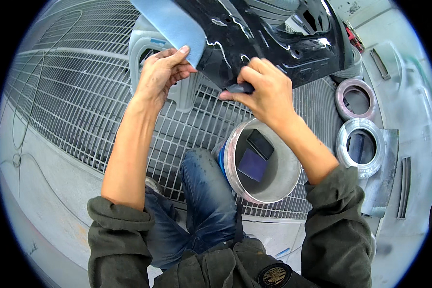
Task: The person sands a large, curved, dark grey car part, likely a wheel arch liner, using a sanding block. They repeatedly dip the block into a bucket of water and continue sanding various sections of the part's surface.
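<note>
Between both hands, glossy black car panel [273, 38], wet-looking, blue-masked.

A: What is the person wearing on top?

B: A dark olive-grey jacket [211, 266] of heavy cloth. Both sleeves are pushed up past the elbows and bunched into thick, creased folds, so the forearms are bare.

A: Any markings on it?

B: A round black-and-gold badge [274, 276] on the chest, its design too small to make out.

A: And below?

B: Blue denim jeans [204, 201], faded and speckled with pale dust at the knee. The left hand [162, 76] and right hand [269, 91] are ungloved.
</note>
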The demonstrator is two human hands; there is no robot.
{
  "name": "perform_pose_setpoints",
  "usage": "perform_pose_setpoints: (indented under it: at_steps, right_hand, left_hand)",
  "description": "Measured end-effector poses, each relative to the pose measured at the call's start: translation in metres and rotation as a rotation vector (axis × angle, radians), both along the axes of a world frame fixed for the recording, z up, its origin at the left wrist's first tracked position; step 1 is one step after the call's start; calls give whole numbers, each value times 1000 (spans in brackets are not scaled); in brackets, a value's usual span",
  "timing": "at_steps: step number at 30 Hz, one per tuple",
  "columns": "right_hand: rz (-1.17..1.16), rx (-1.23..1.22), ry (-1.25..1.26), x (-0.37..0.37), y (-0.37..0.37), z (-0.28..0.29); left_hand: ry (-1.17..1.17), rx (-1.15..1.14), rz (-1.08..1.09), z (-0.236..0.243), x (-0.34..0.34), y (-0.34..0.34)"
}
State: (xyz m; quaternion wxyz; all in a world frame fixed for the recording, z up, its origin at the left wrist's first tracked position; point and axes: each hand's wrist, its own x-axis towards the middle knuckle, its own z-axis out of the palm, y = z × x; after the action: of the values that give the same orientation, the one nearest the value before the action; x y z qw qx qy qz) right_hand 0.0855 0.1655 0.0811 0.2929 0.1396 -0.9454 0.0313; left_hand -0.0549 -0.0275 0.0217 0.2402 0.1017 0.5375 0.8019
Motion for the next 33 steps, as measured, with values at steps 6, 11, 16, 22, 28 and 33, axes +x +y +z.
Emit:
perform_pose_setpoints:
  at_steps: [6,11,16,22,28,33]
  right_hand:
    - [-444,-285,-103,104,51,-44]
    - [-667,-811,115,58,33,-30]
    - [-568,-875,299,40,8,-62]
    - [-509,-1087,409,34,1,-70]
    - [-514,-1086,411,30,3,-66]
    - [-610,-821,72,77,6,-82]
  left_hand:
    - [-32,23,-9,-2,-3,2]
    - [-75,-12,61,-1,0,-2]
    - [-56,14,75,4,5,1]
    - [-68,72,73,1,7,4]
    - [-88,85,116,-4,6,3]
    - [-62,32,96,-2,11,1]
